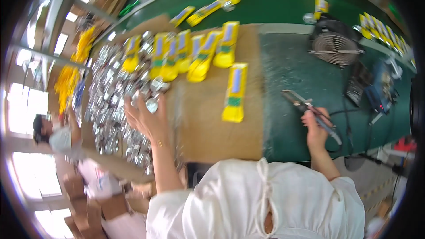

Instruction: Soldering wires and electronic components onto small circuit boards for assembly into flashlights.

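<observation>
My left hand (148, 119) is over a heap of shiny silver metal parts (110, 102), its fingers curved and slightly blurred. Between the thumb and a finger sits a small round silver part (152, 105). Closed around a soldering iron (325, 126) is my right hand (316, 128); the tool's thin metal end points up and left over the green mat. One yellow strip-shaped piece (234, 93) with a purple and a green patch lies alone on the brown board (203, 128) between my hands. Several similar yellow pieces (169, 62) lie beside the heap.
A black fan with a round wire guard (336, 46) stands at the far right, near a blue station box (381, 90) and cables. Beyond runs a green conveyor (279, 4) bearing more yellow pieces (206, 12). Another person (62, 135) is at the left, near a yellow pile (68, 79).
</observation>
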`<action>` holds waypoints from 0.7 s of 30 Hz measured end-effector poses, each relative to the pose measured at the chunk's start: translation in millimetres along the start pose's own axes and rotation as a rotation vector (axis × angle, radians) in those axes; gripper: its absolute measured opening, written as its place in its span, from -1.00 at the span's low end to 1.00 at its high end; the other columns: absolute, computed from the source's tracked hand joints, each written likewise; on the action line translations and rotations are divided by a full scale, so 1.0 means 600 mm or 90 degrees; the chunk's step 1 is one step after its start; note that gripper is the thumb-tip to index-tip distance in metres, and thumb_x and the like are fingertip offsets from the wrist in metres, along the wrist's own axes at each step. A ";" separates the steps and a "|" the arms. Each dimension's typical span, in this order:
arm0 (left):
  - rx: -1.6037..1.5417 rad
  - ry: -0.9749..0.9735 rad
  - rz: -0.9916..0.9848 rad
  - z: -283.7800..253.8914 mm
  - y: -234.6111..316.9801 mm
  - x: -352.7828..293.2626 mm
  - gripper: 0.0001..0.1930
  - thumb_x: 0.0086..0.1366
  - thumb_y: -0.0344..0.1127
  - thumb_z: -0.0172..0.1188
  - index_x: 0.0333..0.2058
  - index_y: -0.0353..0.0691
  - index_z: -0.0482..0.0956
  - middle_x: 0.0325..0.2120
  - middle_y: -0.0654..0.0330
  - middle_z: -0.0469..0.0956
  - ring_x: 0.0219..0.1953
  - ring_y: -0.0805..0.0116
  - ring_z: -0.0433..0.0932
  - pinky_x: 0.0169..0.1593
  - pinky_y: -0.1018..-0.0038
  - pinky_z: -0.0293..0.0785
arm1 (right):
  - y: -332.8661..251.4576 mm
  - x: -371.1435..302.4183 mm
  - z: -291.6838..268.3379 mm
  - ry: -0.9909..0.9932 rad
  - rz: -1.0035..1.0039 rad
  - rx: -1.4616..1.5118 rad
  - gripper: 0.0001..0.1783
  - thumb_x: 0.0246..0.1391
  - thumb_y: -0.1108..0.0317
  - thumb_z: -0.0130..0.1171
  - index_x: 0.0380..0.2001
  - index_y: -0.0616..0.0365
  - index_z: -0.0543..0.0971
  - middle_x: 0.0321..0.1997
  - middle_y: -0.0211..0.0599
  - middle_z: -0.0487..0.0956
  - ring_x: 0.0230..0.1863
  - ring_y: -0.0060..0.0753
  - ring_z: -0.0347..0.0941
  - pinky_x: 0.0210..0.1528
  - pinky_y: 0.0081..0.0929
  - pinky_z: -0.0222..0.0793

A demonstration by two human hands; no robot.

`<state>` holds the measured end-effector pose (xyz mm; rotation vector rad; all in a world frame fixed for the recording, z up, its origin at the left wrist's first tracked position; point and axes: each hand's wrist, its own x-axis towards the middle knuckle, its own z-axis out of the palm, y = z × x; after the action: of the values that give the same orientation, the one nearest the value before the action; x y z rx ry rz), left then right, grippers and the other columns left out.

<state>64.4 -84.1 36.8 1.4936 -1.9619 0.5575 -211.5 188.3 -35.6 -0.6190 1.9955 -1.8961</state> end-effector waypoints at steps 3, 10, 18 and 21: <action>0.111 -0.084 -0.431 0.049 -0.132 0.054 -0.24 0.06 0.34 -0.01 0.14 0.01 0.23 0.16 -0.08 0.14 0.18 -0.15 0.12 0.07 -0.19 0.01 | -0.007 -0.005 0.011 -0.021 -0.025 0.005 -0.83 0.04 0.40 0.13 -0.32 0.27 0.47 -0.52 -0.32 0.52 -0.54 -0.66 0.39 -0.48 -0.75 0.27; -0.095 -0.111 -0.169 0.051 -0.056 -0.035 -0.43 0.10 0.05 0.12 0.07 -0.01 0.31 0.00 -0.02 0.32 0.01 0.05 0.33 0.07 0.08 0.04 | 0.016 0.005 0.015 0.013 -0.004 0.070 -0.82 0.07 0.35 0.11 -0.31 0.22 0.47 -0.52 -0.39 0.48 -0.54 -0.68 0.33 -0.49 -0.75 0.20; -0.215 -0.146 0.128 -0.009 0.017 -0.111 -0.43 -0.08 -0.17 0.34 -0.03 -0.07 0.42 0.11 -0.07 0.15 0.14 0.07 0.16 0.10 0.13 0.02 | -0.015 -0.007 0.016 0.009 0.003 0.076 -0.82 0.08 0.35 0.10 -0.29 0.23 0.47 -0.51 -0.39 0.48 -0.53 -0.66 0.34 -0.48 -0.75 0.21; -0.302 -0.109 0.081 -0.009 0.014 -0.104 -0.50 -0.12 -0.20 0.35 -0.14 -0.11 0.46 0.08 -0.02 0.19 0.11 0.09 0.19 0.11 0.13 0.00 | -0.026 -0.015 0.027 -0.019 0.017 0.093 -0.81 0.07 0.36 0.10 -0.28 0.25 0.46 -0.52 -0.36 0.47 -0.52 -0.64 0.36 -0.48 -0.73 0.22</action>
<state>69.2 -34.2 -1.3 1.1536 -2.1387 0.0031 -194.2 178.6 -21.7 -0.5747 1.8186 -1.9834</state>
